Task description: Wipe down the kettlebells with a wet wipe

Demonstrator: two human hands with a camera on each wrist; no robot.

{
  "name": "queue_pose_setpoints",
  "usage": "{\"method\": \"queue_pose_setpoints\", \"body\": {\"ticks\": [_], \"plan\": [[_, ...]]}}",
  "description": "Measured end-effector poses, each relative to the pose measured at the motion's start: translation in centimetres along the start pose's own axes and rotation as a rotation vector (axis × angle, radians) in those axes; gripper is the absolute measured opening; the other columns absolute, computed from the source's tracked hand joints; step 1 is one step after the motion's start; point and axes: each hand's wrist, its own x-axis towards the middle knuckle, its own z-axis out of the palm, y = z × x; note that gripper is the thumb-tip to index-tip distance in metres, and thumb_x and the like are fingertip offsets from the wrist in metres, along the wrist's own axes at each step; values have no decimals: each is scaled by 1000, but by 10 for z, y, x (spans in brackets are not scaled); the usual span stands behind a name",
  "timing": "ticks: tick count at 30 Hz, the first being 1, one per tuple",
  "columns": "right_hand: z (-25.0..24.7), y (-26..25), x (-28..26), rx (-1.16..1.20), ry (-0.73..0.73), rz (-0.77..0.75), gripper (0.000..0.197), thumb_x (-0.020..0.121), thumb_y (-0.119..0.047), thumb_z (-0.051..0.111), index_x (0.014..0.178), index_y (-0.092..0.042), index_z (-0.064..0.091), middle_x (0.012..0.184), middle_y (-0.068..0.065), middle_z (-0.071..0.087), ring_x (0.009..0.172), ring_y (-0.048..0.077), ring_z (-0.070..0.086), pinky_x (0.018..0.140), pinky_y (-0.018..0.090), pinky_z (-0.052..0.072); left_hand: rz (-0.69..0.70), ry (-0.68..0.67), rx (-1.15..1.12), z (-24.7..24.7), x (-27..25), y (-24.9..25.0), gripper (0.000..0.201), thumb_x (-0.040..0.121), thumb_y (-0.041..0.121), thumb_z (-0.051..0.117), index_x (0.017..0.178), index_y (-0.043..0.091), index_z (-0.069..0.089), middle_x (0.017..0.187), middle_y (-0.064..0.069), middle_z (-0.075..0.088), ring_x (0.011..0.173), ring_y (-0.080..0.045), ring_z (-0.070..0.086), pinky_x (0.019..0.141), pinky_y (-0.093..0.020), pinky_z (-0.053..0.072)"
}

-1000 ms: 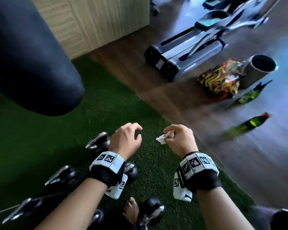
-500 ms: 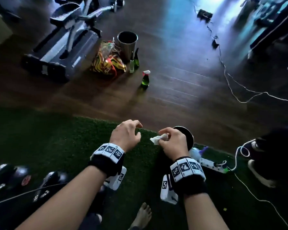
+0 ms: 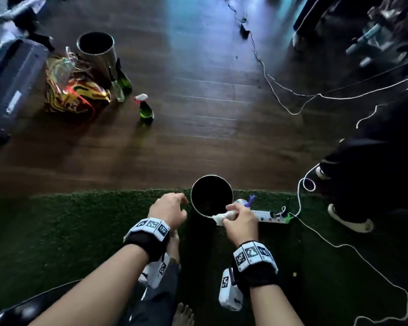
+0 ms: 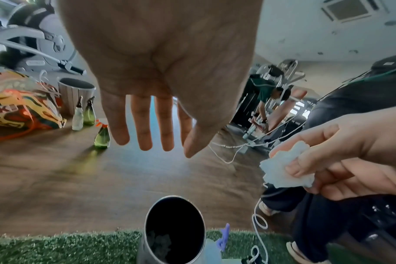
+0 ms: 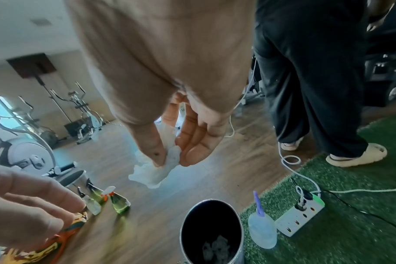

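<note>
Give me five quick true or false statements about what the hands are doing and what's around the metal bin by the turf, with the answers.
1. The right hand pinches a crumpled white wipe. True.
2. The left hand grips a spray bottle. False: it holds nothing, fingers loose.
3. The metal bin below the hands is empty. False: crumpled white wipes lie at its bottom.
4. A white power strip lies on the green turf beside the bin. True.
5. The green spray bottle stands on the turf. False: it stands on the wooden floor.
</note>
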Motion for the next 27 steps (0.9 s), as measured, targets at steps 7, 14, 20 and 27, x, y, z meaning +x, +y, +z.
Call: {"method": "queue_pose_setpoints", "body": {"ticks": [7, 14, 20, 27], "plan": [[30, 25, 109, -23, -43, 161, 28, 78, -7, 70, 103, -19, 75, 102, 7, 70, 102, 22, 64, 90, 20, 43, -10, -159, 13, 42, 115, 7, 45, 84, 30, 58, 129, 36, 53, 122, 5, 64, 115, -22, 63, 94, -40, 54], [75, 50, 203, -1, -63, 262, 27, 79, -3, 65, 100, -17, 74, 98, 7, 72, 96, 24, 66, 88, 25, 50, -33, -265, 76, 86, 211, 5, 41, 86, 27, 56, 126, 36, 57, 122, 6, 66, 113, -22, 64, 92, -38, 54], [129, 81, 263, -31, -174, 312, 36, 84, -4, 58, 116, -19, 69, 108, 11, 70, 102, 29, 65, 92, 33, 51, -43, -327, 66, 123, 265, 5, 42, 84, 23, 57, 125, 33, 60, 120, 4, 66, 112, -22, 64, 93, -38, 54], [163, 107, 294, -62, -324, 314, 69, 79, -10, 67, 144, -28, 51, 116, 7, 69, 106, 22, 65, 89, 21, 46, -88, -344, 25, 142, 289, 5, 45, 82, 17, 59, 124, 31, 62, 124, 2, 67, 112, -24, 65, 95, -38, 54]]}}
